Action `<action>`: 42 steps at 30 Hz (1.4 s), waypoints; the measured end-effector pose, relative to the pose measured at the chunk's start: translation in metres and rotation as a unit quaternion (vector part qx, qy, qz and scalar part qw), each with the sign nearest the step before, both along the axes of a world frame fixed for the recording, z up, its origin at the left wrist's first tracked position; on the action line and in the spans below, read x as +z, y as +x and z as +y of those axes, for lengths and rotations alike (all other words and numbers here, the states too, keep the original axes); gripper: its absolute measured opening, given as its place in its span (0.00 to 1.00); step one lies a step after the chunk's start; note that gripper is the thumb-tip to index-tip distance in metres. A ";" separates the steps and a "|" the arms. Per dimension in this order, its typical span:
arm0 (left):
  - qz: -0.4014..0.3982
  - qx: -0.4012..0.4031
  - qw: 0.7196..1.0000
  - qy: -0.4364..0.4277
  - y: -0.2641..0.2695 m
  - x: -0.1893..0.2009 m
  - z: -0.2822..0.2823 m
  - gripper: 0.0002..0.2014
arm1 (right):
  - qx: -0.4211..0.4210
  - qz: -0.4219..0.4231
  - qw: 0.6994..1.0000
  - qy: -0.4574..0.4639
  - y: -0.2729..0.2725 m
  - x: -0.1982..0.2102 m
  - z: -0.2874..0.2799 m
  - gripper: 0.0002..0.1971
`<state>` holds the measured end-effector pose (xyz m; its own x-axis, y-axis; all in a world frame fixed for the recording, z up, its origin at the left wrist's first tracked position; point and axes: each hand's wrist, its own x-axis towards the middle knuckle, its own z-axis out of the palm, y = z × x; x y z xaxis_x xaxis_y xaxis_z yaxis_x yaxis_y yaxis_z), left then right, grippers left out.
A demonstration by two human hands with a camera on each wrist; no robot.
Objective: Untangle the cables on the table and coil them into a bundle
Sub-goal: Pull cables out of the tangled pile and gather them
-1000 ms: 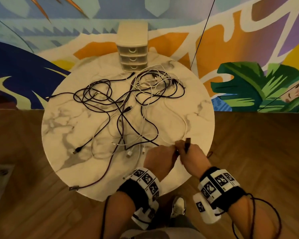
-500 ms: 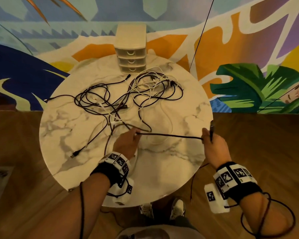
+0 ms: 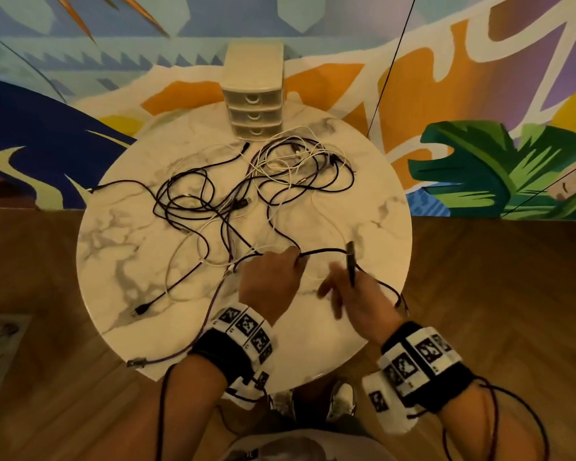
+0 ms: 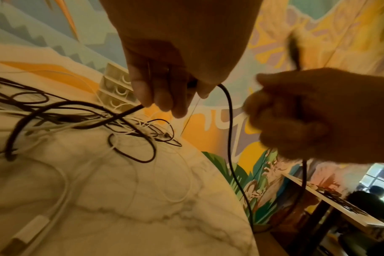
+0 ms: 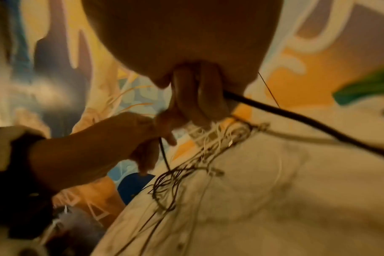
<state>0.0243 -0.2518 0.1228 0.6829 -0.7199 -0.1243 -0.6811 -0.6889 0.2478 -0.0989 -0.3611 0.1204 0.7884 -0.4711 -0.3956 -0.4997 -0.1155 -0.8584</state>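
Over the marble table (image 3: 120, 261):
Left hand (image 3: 270, 277): knuckles up, fingers curled gripping black cable (image 3: 323, 251).
Right hand (image 3: 359, 297): beside it, pinching the cable's plug end upright, remaining fingers spread.

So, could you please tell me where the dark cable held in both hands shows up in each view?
Head: the dark cable arcs between the left hand and right hand, lower centre.
Left wrist: it hangs in a loop, centre right.
Right wrist: it runs rightward from the fingers.
Shared landmark: the small drawer unit; blurred in the right wrist view.
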 end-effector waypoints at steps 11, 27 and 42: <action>0.025 -0.095 0.991 0.094 -0.012 -0.029 0.048 0.19 | -0.408 -0.251 0.786 0.391 -0.009 0.000 -0.092 0.15; 0.367 -0.042 0.898 -0.238 -0.023 0.037 -0.071 0.12 | -0.162 -0.127 0.978 0.018 -0.012 0.013 -0.039 0.21; 0.290 -0.149 0.902 -0.282 -0.055 0.056 -0.074 0.14 | -0.029 -0.056 0.995 0.075 -0.025 0.025 -0.042 0.04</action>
